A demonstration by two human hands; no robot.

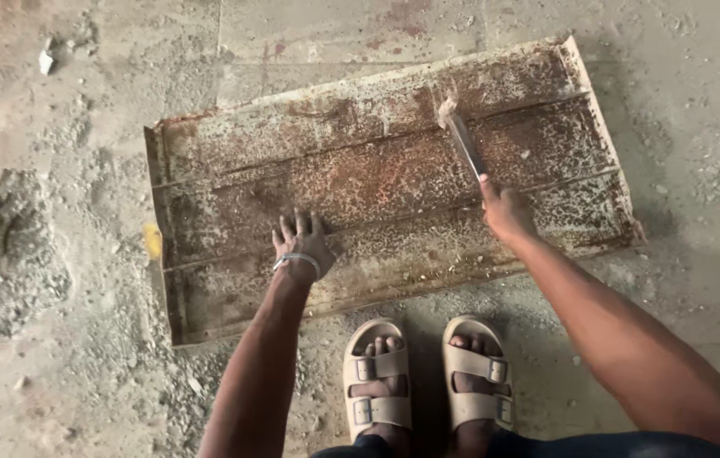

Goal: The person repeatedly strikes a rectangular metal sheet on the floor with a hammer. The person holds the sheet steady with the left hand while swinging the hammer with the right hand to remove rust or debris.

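Sandalled feet [423, 377] at bottom edge, rusty ribbed metal sheet [385, 182] just beyond on concrete floor [80, 373], long axis left-right. Left hand [302, 242] spread flat, pressing near-middle. Right hand [506, 210] fisted round hammer [460, 136], head on far rib, up-right of left hand.

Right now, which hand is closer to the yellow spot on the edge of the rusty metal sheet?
Left. The left hand presses flat on the sheet near the yellow spot; the right hand grips a tool farther away.
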